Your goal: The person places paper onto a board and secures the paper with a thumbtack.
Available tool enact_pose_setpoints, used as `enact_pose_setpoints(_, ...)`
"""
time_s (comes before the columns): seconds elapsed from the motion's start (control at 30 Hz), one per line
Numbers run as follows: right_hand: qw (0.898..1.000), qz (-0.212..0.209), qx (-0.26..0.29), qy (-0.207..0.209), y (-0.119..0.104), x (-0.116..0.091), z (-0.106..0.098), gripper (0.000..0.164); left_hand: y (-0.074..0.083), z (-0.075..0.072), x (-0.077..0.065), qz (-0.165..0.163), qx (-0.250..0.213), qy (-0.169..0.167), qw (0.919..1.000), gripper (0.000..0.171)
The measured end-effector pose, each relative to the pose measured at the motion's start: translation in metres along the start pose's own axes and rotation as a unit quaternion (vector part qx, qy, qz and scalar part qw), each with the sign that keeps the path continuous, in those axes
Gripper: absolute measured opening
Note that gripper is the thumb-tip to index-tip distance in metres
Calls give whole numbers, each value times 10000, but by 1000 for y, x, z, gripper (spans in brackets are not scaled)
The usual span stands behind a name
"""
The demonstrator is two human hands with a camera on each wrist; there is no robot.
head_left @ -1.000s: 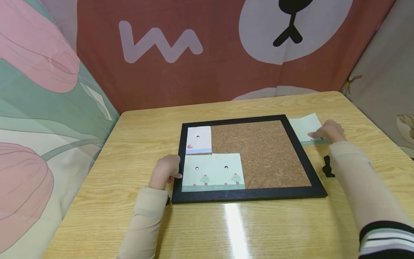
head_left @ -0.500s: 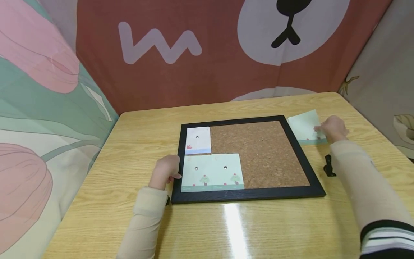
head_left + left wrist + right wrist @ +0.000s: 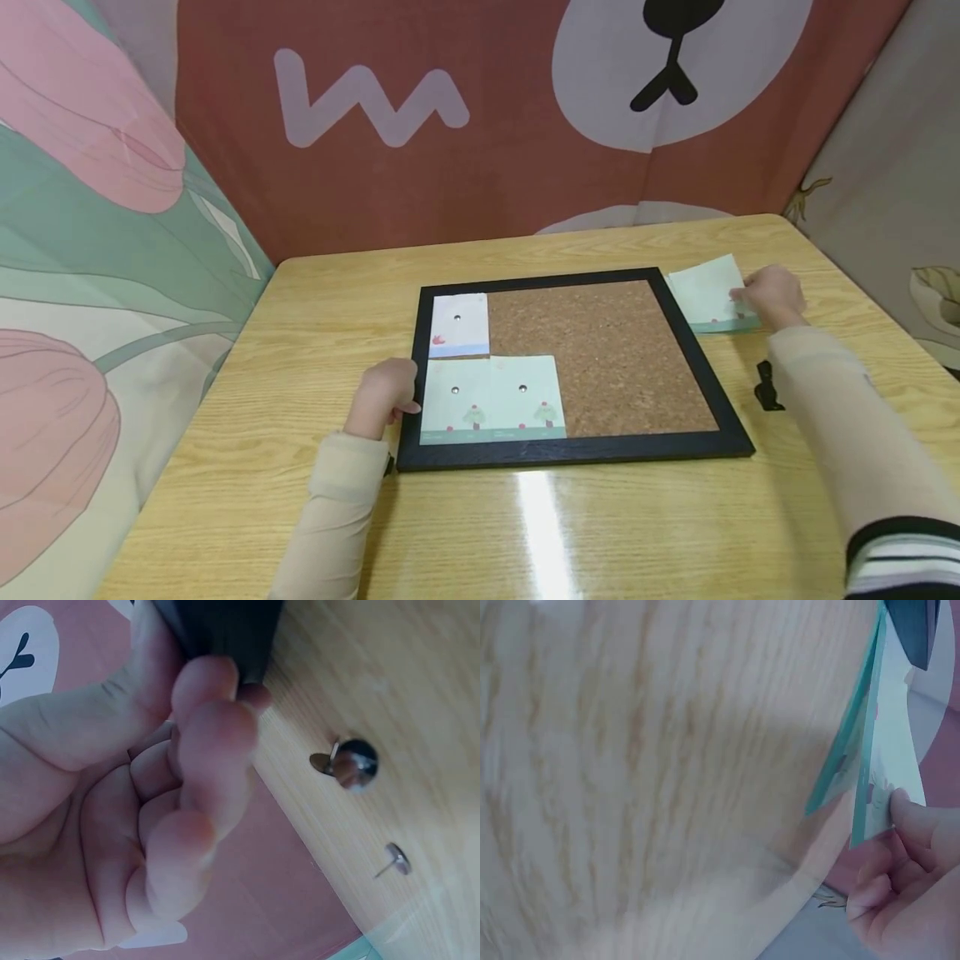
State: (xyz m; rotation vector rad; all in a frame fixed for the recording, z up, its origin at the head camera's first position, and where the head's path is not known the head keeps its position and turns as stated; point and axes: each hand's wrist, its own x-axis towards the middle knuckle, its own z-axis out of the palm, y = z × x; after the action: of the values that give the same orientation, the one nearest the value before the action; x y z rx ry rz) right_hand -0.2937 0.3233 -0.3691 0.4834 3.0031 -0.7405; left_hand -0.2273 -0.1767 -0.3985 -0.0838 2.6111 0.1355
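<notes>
A black-framed cork board (image 3: 630, 358) lies on the table. My left hand (image 3: 382, 390) grips its left edge; in the left wrist view the thumb and fingers (image 3: 217, 727) pinch the dark frame (image 3: 225, 630). To the right of the board, my right hand (image 3: 776, 293) pinches the corner of a pale green paper sheet (image 3: 708, 292). The right wrist view shows the thumb (image 3: 915, 817) against this sheet's face, its near corner raised apart from a second green-edged sheet (image 3: 845, 761). The sheets' far ends are by the board's frame.
Two pale green sheets (image 3: 528, 408) and one white sheet (image 3: 460, 321) are fixed to the board's left side by round-headed tacks (image 3: 522, 388). Loose thumbtacks (image 3: 355, 763) lie on the table near my left hand. A printed cloth (image 3: 375, 192) hangs behind the table.
My right hand has moved slightly right and raised the sheet's corner, and a second sheet's edge now shows beneath it. My left hand has stayed on the frame.
</notes>
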Motion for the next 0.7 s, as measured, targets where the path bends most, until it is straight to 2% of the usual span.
enact_pose_setpoints(0.13,9997,-185,-179,-13,-6,-2,-3,36,3,-3,-8,9,-8,12,10000,40)
enact_pose_setpoints(0.33,9993,-366,-111,7,-16,-3,-6,35,5,-5,-11,-9,-26,-2,10000,40)
enact_pose_setpoints(0.53,9979,-587,-158,201,-19,-3,-7,31,3,-2,-7,18,-100,6,9999,40)
enact_pose_setpoints(0.7,9963,-732,-109,444,-21,-3,-11,32,6,-5,-12,-11,-95,-25,10000,39)
